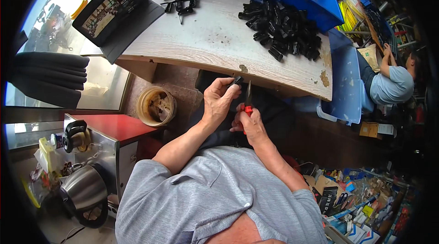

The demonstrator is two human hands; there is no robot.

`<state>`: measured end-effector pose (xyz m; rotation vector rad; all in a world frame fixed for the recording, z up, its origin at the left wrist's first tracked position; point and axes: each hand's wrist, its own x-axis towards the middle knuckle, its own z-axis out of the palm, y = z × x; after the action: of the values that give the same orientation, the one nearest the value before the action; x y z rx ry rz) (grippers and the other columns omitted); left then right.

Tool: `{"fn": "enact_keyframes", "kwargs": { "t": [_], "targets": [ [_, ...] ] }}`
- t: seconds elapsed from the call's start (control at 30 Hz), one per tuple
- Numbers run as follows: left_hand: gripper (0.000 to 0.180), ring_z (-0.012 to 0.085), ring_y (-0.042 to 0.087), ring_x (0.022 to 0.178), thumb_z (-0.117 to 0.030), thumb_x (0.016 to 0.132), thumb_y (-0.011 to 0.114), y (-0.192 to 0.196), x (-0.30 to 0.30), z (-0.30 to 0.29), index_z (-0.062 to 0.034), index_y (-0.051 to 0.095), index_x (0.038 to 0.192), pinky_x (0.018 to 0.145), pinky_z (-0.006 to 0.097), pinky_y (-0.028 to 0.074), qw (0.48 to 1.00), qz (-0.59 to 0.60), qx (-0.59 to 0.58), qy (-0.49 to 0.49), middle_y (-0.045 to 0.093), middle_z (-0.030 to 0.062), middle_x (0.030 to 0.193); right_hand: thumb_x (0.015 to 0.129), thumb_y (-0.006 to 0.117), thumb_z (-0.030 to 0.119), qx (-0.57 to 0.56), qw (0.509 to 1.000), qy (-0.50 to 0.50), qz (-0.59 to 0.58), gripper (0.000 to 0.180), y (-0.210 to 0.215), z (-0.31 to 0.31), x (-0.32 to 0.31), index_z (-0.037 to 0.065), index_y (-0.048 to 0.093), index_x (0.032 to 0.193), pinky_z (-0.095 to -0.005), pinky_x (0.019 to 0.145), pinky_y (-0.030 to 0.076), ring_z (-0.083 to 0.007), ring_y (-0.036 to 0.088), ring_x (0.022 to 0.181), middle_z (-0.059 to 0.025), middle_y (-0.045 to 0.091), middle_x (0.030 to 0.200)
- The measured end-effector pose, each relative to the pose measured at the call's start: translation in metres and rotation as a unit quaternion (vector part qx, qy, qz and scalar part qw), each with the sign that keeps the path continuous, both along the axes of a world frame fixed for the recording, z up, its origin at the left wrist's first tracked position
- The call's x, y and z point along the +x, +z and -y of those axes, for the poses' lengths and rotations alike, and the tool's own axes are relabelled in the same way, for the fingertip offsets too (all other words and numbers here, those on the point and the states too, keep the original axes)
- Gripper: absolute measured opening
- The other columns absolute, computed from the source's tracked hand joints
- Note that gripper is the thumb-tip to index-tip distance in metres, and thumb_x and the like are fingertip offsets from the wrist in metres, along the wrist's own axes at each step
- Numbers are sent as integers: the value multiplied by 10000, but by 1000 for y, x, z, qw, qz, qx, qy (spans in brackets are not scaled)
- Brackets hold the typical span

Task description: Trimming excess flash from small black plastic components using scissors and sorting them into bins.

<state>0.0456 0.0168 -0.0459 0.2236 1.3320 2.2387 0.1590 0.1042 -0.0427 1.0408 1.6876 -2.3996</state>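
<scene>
Pliers in right hand's clenched grip, left hand pinching black part below table edge.

A tablet screen stands at about ten o'clock, on the far left end of the wooden table. It is a dark flat rectangle, tilted up in a black folding cover, and it glows with many small colourful pictures.

At about four to five o'clock, on the floor, lies a heap of small boxes and packets. They are blue, brown, black, yellow and white, all jumbled together.

At about three o'clock sits a brown cardboard box with a white label just beside it.
</scene>
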Motion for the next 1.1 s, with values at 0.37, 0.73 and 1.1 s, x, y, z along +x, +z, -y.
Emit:
{"fn": "enact_keyframes", "kwargs": {
  "t": [0.37,0.73,1.1],
  "targets": [
    [239,65,616,774,-115,931,674,-4,3,-2,14,610,1122,713,222,529,999,-36,-37,3,690,41,898,823,576,237,97,994,42,16,448,9,11,-3,9,522,1205,-308,610,510,-160,631,791,-75,656,877],
    [228,46,592,742,-97,931,667,-4,8,-1,24,607,1113,649,203,506,998,-41,-52,-1,678,28,862,822,566,194,111,993,38,19,397,3,13,1,-5,537,1164,-288,590,490,-163,606,739,-86,644,851],
    [207,39,593,770,-70,918,676,-11,7,-1,42,625,1084,694,195,497,997,-59,-46,-8,679,23,875,846,526,111,88,994,6,67,123,1,13,-4,28,563,763,-340,511,546,-146,526,494,-44,529,605]
  ]
}}
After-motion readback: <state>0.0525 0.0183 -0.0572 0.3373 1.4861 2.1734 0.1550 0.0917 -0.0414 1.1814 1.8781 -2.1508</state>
